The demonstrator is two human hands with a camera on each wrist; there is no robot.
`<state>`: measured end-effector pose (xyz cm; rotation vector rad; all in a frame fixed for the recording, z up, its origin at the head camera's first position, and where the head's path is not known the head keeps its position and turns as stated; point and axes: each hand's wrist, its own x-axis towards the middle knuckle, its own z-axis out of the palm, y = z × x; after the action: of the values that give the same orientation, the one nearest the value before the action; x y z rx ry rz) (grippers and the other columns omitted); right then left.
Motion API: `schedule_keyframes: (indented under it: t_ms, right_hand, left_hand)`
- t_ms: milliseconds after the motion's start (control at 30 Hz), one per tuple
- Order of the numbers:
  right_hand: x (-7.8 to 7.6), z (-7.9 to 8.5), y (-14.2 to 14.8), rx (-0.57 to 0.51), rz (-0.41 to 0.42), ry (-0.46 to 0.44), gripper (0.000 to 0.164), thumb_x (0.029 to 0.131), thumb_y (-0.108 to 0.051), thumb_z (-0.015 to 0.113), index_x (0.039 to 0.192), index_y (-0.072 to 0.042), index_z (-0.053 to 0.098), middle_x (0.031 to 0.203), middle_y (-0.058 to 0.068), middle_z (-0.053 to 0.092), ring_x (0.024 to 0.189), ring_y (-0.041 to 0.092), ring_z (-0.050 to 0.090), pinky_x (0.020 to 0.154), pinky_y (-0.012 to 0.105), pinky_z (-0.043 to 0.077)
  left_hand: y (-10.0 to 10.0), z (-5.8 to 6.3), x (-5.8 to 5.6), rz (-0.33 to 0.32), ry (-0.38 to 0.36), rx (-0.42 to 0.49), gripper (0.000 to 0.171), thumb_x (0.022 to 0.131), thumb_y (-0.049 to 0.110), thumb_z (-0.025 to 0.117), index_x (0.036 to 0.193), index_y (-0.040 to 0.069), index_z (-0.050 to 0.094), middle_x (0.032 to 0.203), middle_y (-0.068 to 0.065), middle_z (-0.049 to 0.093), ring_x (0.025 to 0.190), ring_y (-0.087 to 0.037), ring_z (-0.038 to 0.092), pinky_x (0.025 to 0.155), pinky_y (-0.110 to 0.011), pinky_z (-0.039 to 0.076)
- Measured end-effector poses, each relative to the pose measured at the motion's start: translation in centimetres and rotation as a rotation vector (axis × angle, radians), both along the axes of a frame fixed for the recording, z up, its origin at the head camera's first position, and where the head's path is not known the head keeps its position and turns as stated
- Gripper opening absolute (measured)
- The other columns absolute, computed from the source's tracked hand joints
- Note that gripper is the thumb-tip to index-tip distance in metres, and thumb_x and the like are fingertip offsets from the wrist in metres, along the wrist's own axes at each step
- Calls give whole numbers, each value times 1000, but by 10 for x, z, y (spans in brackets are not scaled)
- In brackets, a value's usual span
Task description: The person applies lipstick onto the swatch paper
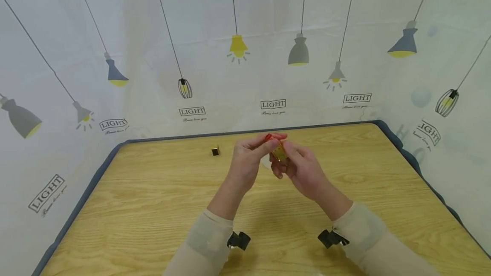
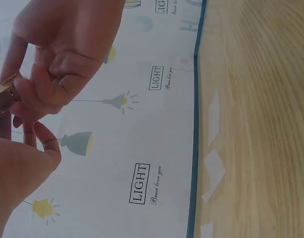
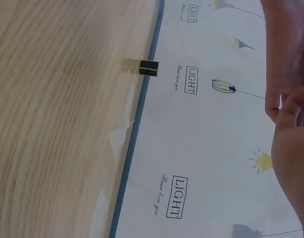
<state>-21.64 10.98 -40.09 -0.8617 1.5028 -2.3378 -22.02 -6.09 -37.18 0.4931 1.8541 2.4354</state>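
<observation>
Both hands meet above the far middle part of the table. The right hand [image 1: 307,173] grips a small gold piece [image 1: 279,152] with dark dots, held up and tilted between thumb and fingers. At its upper end shows a small red part [image 1: 268,137], where the left hand [image 1: 247,159] pinches with thumb and forefinger. In the left wrist view the gold piece [image 2: 4,96] shines in the right hand's fingers, partly cut off by the frame edge. Fingers hide most of it; I cannot tell its kind.
A small black block with gold edges [image 1: 215,151] stands on the wooden table [image 1: 153,208], left of the hands near the back edge. Pale patches [image 2: 214,173] show along that edge. A white curtain [image 1: 215,20] printed with lamps surrounds the table.
</observation>
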Motion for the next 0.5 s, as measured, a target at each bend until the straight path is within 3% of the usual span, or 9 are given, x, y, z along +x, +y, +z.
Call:
schedule_keyframes:
  t_ms: [100,167,300,400,500]
  right_hand:
    - [3,-6,-6,125,-297,270,26,110,-7,57,133,-1,68,103,-5,74,77,8,67,70,22,60]
    - [4,-9,-10,208,-479,448,35,100,6,67,135,6,65,108,-1,77,80,6,71,72,21,62]
    - [3,-11,-16,346,-775,748,49,83,10,84,130,7,68,111,13,79,82,11,73,76,16,61]
    - [3,-12,-16,389,-874,868,40,86,6,84,124,7,70,104,18,78,81,19,72,78,14,59]
    - [2,-12,-14,355,-828,874,29,93,4,76,121,9,70,94,18,75,75,21,70,75,13,58]
  left_hand:
    - [0,0,0,35,-14,19,25,101,15,73,120,-2,79,113,0,84,125,-21,67,123,-43,40]
    - [0,0,0,50,-13,27,26,101,14,74,120,-3,79,112,0,84,126,-22,68,125,-45,38]
    - [1,-1,-1,63,-2,33,27,100,16,75,120,-2,79,107,5,84,126,-21,69,128,-44,33]
    - [3,-1,0,58,9,44,27,100,15,75,120,-3,79,106,6,84,126,-22,69,128,-44,33]
    - [3,-2,0,46,17,55,24,100,14,74,116,-2,80,107,4,84,129,-24,67,126,-43,37]
